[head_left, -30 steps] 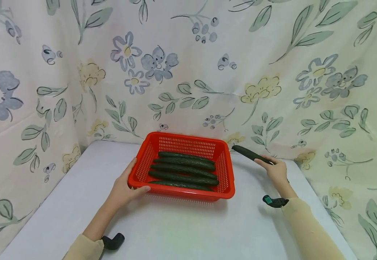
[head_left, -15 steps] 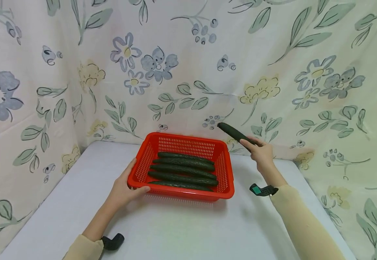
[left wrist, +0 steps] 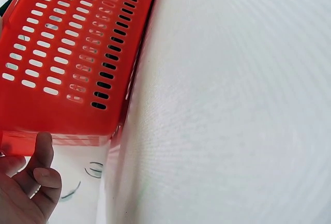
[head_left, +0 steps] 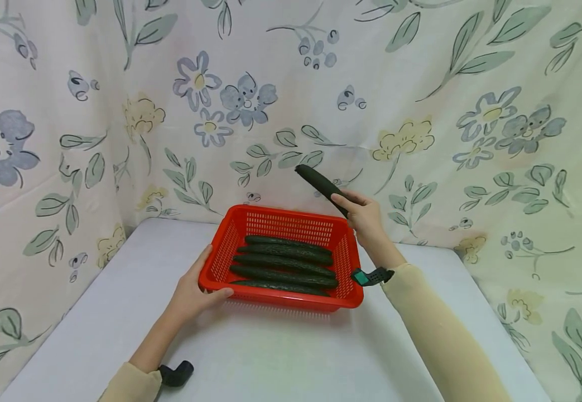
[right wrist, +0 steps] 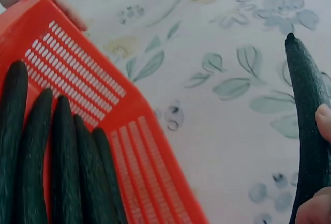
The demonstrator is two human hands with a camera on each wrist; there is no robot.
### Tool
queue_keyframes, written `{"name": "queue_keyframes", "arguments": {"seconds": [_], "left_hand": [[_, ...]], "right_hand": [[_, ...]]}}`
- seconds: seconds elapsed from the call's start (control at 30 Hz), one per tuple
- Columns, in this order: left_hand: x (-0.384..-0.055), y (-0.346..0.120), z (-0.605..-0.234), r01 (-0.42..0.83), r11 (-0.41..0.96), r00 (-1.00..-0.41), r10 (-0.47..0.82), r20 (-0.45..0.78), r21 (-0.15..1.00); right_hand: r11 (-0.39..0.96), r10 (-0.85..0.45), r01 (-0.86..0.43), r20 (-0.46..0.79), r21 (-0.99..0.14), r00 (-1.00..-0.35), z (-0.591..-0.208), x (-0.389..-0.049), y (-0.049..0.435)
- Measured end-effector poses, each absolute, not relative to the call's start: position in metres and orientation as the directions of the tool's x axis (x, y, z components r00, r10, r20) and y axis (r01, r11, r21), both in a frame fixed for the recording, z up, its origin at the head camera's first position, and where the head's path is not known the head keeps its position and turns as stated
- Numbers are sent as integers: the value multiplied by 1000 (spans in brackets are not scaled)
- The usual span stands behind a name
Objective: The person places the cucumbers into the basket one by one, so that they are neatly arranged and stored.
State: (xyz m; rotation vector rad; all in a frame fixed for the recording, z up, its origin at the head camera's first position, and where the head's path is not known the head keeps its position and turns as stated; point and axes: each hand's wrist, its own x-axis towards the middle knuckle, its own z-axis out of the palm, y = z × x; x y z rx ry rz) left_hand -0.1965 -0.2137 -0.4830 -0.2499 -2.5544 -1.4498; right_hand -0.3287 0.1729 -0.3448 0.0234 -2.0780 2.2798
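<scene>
My right hand [head_left: 366,219] holds a dark green cucumber [head_left: 321,183] near its lower end. The cucumber is tilted, its far tip pointing up and left, above the back right of the red plastic basket [head_left: 291,297]. My left hand [head_left: 193,291] grips the basket's front left corner, thumb over the front rim and fingers along the left side. Inside the basket, several cucumbers [head_left: 283,261] lie side by side, roughly crosswise. The right wrist view shows the held cucumber [right wrist: 306,115] apart from the basket, with only parts of the fingers [right wrist: 323,123] visible.
The basket stands on a white tabletop [head_left: 270,352], toward its back edge. A floral curtain [head_left: 291,84] hangs behind and at both sides. Each wrist wears a black band, the right band [head_left: 373,276] with a green patch.
My right hand has carried the cucumber left and up, from the right of the basket to above its back right part. The left hand and basket have stayed in place.
</scene>
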Motion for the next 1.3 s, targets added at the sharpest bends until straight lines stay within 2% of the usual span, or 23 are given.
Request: {"name": "queue_keyframes", "arguments": {"seconds": [0.23, 0.37, 0.6, 0.73, 0.97, 1.17, 1.3], "left_hand": [[-197, -211, -483, 245, 499, -966, 55, 252, 831], [-199, -212, -482, 242, 505, -967, 52, 250, 829], [-199, -214, -482, 226, 521, -971, 49, 235, 823], [-198, -214, -482, 227, 526, -970, 49, 237, 820], [-198, -213, -483, 237, 529, -967, 49, 249, 815], [-198, -213, -484, 234, 530, -968, 46, 248, 815], [-198, -213, -484, 237, 527, -967, 48, 250, 816]], "right_hand": [[-52, -10, -27, 28, -998, -1000, -351, -338, 142], [12, -2, -21, 21, -1000, -1000, -359, -342, 127], [187, -4, -99, 100, -977, -995, -379, -344, 101], [250, 26, -73, 82, -965, -996, -388, -343, 87], [259, 30, -35, 44, -965, -999, -403, -348, 75], [345, 93, 21, 12, -938, -996, -426, -354, 73], [305, 92, 74, -48, -950, -995, -439, -356, 70]]}}
